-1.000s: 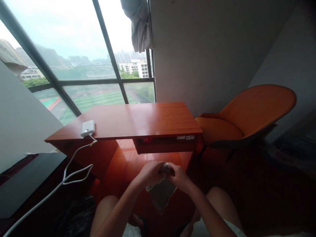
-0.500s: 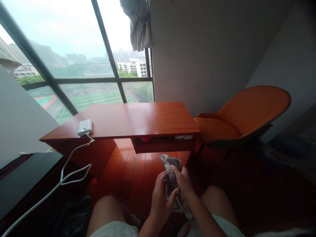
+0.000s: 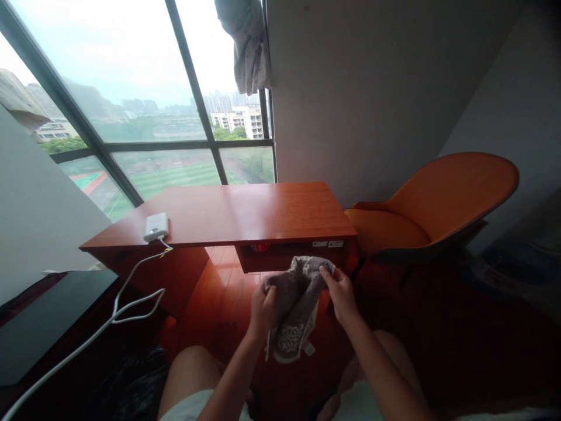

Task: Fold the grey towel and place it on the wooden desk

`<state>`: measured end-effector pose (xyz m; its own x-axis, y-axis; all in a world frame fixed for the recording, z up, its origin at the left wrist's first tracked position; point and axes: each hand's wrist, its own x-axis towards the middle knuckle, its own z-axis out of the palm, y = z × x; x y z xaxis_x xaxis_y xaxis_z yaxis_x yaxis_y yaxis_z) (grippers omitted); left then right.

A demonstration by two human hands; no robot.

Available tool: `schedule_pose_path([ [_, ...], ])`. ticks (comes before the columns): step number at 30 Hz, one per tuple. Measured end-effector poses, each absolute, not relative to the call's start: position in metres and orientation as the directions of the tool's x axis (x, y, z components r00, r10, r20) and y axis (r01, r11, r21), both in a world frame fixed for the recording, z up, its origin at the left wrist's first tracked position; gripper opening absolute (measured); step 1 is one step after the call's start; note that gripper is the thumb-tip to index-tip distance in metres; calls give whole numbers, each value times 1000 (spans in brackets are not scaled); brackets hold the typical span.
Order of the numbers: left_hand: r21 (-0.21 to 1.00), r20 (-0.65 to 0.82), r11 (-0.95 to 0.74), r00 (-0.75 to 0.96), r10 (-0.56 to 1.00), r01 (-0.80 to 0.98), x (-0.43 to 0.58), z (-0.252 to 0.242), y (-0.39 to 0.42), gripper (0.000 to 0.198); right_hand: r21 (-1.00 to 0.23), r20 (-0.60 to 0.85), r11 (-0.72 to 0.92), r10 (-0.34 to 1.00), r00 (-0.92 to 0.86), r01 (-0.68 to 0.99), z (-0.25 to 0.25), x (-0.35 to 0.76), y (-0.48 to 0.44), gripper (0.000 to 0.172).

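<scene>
A grey-brown towel [image 3: 294,327] with a pale pattern hangs between my hands, above the floor and in front of the desk. My left hand [image 3: 263,307] pinches its left upper edge, the thumb on top. At the right upper corner, my right hand [image 3: 340,289] grips the cloth between thumb and fingers. The towel's top edge arches between the two hands, and its lower part droops in folds. A small pale label sticks out at its lower right. Some fingertips of both hands are hidden behind the fabric.
A red-brown desk [image 3: 245,210] stands ahead under the window. On its left end lies a white charger-like box [image 3: 156,227] with a white cable [image 3: 83,345] trailing down left. An orange chair [image 3: 456,199] is at the right; a black plastic bag [image 3: 131,380] lies low left.
My hands have moved apart, the left one leftward and the right one slightly right and up. The bunched towel has been spread out between them.
</scene>
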<state>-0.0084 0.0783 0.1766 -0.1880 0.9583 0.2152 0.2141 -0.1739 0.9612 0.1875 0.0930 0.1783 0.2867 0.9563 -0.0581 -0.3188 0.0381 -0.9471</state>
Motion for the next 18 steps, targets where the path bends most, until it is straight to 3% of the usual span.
schedule_pose_path([
  [4,965,178,-138,-166,970,224,-53,186,110,17,-961,-49,51,936,349,-272,180,232,110,31],
  [10,951,172,-134,-115,978,279,-84,206,123,29,-983,34,79,964,262,-163,193,272,118,33],
  [18,968,188,-185,-4,982,167,-92,232,139,30,-986,167,165,939,302,31,214,284,135,36],
])
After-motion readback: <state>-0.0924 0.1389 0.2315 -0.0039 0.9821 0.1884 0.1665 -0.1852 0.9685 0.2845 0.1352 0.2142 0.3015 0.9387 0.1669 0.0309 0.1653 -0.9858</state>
